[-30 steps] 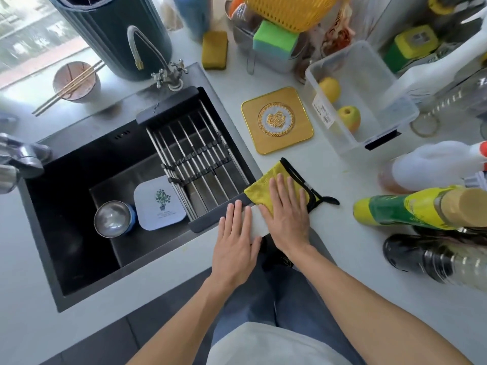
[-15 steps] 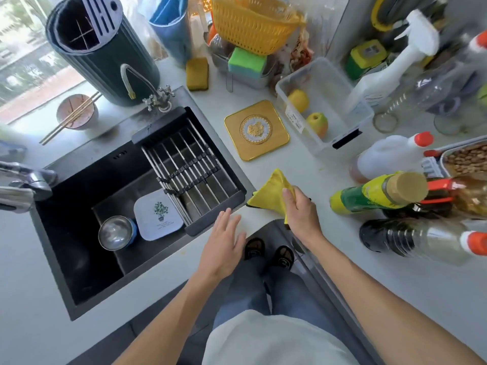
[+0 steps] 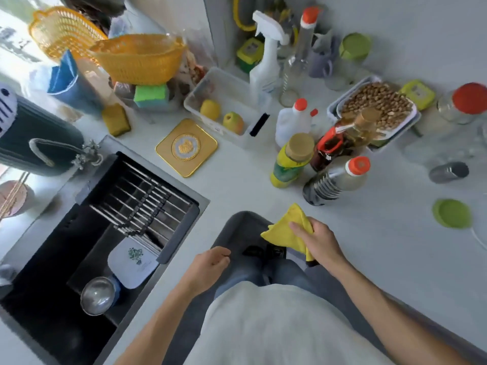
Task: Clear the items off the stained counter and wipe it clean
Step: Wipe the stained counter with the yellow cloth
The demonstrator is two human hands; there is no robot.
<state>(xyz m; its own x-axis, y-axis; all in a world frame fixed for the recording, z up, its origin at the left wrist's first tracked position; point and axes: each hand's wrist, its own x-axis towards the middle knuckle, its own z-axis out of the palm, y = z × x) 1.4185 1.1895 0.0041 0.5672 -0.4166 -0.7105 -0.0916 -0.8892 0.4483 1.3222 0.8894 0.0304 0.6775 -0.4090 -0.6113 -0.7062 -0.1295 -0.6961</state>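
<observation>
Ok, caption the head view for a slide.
Right hand grips yellow cloth at counter edge; left hand idle.

free: bare counter just right of sink, toward its near edge | blocked: bottles further right, gold mat and fruit bin behind | far right: green lid, possibly loose

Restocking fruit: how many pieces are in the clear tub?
2: a yellow fruit at the tub's left, and a yellow-green apple just right of it, nearer the counter edge. More could be hidden behind the tub's walls.
</observation>
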